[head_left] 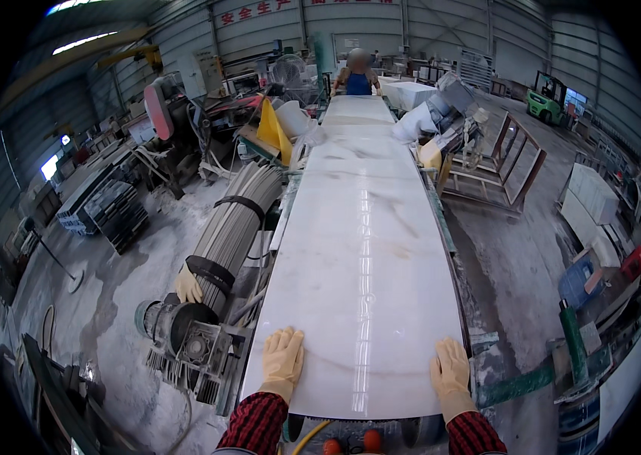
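A long, polished white stone slab (pixel 362 227) with faint brown veins stretches away from me. My left hand (pixel 282 360), in a cream glove, lies flat on its near left corner with the fingers stretched out. Across from it, my right hand (pixel 451 375), gloved alike, rests on the near right edge, fingers extended and pointing forward. Neither hand is wrapped round anything. Both forearms wear red-and-black checked sleeves. At the slab's far end stands a person (pixel 358 80) in a blue apron, arms lowered at either side of it.
Left of the slab lie a motor (pixel 161 322), a strapped grey ribbed roll (pixel 233 220) and a spare glove (pixel 188 285). Yellow sheeting (pixel 271 133) rises farther back. Metal frames (pixel 496 171) and a green post (pixel 573 341) stand on the right. A green forklift (pixel 546 98) is far right.
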`<state>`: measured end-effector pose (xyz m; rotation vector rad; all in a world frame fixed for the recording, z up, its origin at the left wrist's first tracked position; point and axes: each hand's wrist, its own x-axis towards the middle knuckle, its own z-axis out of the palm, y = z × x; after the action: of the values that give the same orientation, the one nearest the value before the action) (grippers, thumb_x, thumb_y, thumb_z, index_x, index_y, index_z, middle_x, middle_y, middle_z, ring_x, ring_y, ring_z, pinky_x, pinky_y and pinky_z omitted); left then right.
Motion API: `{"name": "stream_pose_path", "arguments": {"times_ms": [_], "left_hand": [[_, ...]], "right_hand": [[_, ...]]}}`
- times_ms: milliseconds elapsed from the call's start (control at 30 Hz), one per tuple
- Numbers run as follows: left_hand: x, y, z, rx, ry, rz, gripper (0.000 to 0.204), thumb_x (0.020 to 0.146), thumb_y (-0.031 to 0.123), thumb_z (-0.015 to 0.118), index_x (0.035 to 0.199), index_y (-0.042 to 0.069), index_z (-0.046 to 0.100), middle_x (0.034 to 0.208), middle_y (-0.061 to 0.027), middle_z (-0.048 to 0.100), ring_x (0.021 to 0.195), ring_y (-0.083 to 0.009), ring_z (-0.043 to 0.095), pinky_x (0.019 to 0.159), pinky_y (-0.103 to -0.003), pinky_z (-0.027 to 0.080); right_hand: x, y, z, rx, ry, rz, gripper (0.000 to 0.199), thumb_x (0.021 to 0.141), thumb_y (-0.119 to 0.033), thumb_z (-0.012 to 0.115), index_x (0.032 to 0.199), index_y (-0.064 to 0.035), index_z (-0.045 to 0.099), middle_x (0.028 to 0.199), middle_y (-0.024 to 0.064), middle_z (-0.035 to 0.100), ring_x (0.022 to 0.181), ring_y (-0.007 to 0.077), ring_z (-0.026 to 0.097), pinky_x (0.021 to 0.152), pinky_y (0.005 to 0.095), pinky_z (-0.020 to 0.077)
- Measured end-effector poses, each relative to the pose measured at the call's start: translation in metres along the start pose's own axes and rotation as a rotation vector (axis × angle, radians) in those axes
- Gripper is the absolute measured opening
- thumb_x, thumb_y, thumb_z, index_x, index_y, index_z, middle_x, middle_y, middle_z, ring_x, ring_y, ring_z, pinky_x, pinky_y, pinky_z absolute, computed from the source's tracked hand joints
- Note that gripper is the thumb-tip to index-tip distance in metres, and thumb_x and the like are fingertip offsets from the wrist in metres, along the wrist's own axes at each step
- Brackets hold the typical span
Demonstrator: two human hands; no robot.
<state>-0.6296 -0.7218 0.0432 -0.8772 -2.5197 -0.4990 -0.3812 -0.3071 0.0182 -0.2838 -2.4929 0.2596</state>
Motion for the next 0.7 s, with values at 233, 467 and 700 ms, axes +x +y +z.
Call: {"name": "stream_pose_path", "arguments": {"times_ms": [233,467,700], "left_hand": [[-0.001,0.001,-0.003,-0.032,0.002,-0.001,0.032,0.109,0.022,0.074,0.14,0.014,0.077,0.147,-0.0123,0.076,0.141,-0.0382,0.067,0.124,-0.056,0.049],[-0.004,0.001,-0.005,-0.015,0.016,0.005,0.033,0.108,0.022,0.075,0.14,0.015,0.077,0.146,-0.0116,0.076,0.139,-0.0379,0.067,0.123,-0.056,0.05],[-0.004,0.003,-0.011,-0.069,0.008,0.001,0.032,0.108,0.018,0.075,0.139,0.012,0.076,0.143,-0.0137,0.075,0.137,-0.0397,0.067,0.12,-0.056,0.05]], "right_hand": [[0.003,-0.007,-0.008,-0.003,-0.042,0.01,0.042,0.103,-0.016,0.075,0.142,0.0,0.074,0.15,0.0313,0.073,0.14,0.0543,0.065,0.125,0.064,0.0509],[0.004,-0.012,-0.014,0.007,-0.028,-0.005,0.039,0.102,-0.017,0.074,0.138,-0.001,0.074,0.147,0.0296,0.073,0.138,0.0519,0.065,0.122,0.063,0.0516],[0.0,-0.007,-0.01,0.014,-0.078,0.007,0.042,0.102,-0.015,0.073,0.141,0.0019,0.074,0.15,0.0313,0.074,0.141,0.0536,0.064,0.126,0.0651,0.0491]]}}
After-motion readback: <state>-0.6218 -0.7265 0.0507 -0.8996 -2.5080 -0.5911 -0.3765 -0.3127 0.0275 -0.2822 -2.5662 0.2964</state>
